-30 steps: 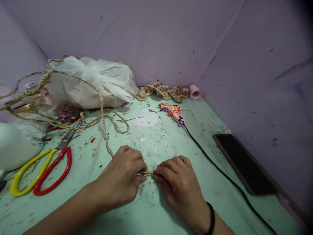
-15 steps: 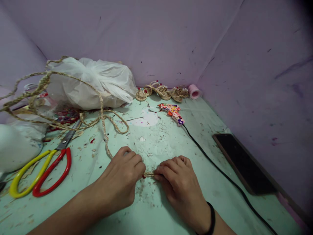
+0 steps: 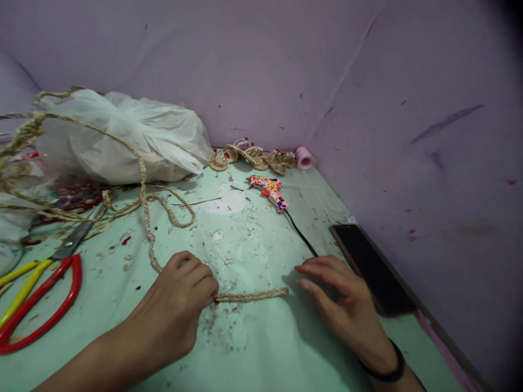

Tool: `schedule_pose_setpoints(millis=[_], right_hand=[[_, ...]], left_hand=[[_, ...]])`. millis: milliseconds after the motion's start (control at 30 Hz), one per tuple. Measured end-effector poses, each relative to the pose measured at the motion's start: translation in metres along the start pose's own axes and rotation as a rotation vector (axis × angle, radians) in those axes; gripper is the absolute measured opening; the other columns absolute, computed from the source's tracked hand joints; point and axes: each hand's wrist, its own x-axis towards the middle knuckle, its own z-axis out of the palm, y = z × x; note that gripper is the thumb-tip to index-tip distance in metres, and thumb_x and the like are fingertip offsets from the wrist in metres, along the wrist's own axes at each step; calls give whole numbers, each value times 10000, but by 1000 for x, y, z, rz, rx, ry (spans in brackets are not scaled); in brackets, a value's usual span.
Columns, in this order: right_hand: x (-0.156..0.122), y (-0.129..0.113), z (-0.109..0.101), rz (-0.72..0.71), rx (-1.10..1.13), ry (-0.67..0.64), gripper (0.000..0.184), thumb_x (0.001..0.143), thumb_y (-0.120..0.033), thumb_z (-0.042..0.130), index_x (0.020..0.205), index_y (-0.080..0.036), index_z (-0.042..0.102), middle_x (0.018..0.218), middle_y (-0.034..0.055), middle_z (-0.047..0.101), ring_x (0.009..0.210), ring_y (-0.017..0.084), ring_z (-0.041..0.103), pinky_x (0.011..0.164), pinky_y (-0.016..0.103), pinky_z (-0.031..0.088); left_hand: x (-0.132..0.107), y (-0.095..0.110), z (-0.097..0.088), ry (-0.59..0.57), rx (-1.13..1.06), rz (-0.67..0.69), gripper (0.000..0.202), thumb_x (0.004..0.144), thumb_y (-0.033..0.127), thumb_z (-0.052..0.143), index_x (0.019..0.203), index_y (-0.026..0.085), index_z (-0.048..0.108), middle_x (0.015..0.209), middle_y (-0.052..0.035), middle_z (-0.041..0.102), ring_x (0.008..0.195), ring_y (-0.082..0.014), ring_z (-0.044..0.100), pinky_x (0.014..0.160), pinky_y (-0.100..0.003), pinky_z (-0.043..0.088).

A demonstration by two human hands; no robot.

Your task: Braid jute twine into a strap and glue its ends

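Note:
My left hand (image 3: 180, 299) is closed on a braided straw cord (image 3: 253, 296). A doubled end of the cord sticks out to the right of my fingers, with a small red bit at the fingertips. From behind the same hand the cord runs up toward the back left in loose loops. My right hand (image 3: 343, 305) holds nothing; its fingers are apart, just right of the cord's tip and not touching it. A glue gun (image 3: 269, 190) with a colourful pattern lies beyond the hands, and its black cable passes behind my right hand.
Scissors (image 3: 65, 250) with yellow and red handles lie at left. A white plastic bag (image 3: 134, 136) stands behind them. Small woven straw pieces with beads (image 3: 253, 158) and a pink spool (image 3: 304, 158) line the back wall. A phone (image 3: 371, 267) lies at right. Scraps litter the green tabletop (image 3: 261, 245).
My right hand has let go of the cord's end and moved right, its fingers opening. The doubled cord end now shows. The view has shifted a little to the right.

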Motion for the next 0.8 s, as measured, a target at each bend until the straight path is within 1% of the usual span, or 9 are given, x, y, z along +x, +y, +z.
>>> schedule_pose_setpoints(millis=[67, 133, 267, 433, 567, 667, 800], right_hand=[[-2, -1, 2, -49, -15, -92, 132, 794, -228, 631, 923, -225, 660, 855, 49, 648, 844, 215, 571, 760, 396, 430], [-3, -4, 7, -98, -45, -153, 142, 792, -201, 634, 930, -223, 661, 829, 42, 650, 807, 207, 564, 743, 393, 409], [-1, -7, 14, -141, -71, -199, 123, 797, -174, 632, 903, -228, 665, 780, 21, 650, 728, 182, 552, 694, 364, 370], [-2, -4, 14, -114, -81, -221, 107, 771, -146, 661, 843, -224, 645, 757, 1, 647, 719, 178, 540, 717, 363, 343], [-2, -7, 15, -110, -107, -232, 88, 793, -120, 619, 804, -208, 622, 735, -4, 635, 712, 175, 530, 734, 367, 331], [-1, -9, 16, -150, -148, -197, 91, 813, -114, 584, 813, -199, 615, 746, 2, 634, 715, 171, 525, 782, 390, 321], [2, -7, 16, -196, -188, -144, 87, 815, -116, 572, 783, -189, 605, 717, 6, 631, 689, 170, 522, 787, 403, 317]], left_hand=[[-1, 1, 1, 36, 16, 27, 215, 733, 19, 395, 757, 174, 543, 696, -35, 497, 683, -181, 429, 809, -445, 330], [-2, 1, 2, 75, 44, 67, 232, 712, 4, 404, 787, 162, 557, 700, -40, 513, 691, -182, 440, 830, -471, 323], [-2, 3, 5, 192, 100, 121, 265, 674, -3, 407, 807, 149, 578, 705, -47, 556, 699, -182, 468, 859, -498, 320], [-4, 6, 4, 230, 136, 147, 282, 671, -13, 387, 811, 133, 583, 707, -53, 581, 701, -181, 493, 872, -506, 327], [-3, 4, 4, 269, 184, 161, 291, 682, -17, 367, 811, 128, 584, 709, -57, 594, 700, -182, 498, 877, -509, 328], [0, 1, 5, 257, 223, 149, 287, 665, -3, 373, 797, 131, 589, 694, -54, 588, 693, -186, 497, 877, -508, 328], [4, -4, 8, 206, 243, 131, 294, 569, 21, 396, 753, 144, 589, 657, -38, 566, 659, -186, 478, 873, -506, 326]])
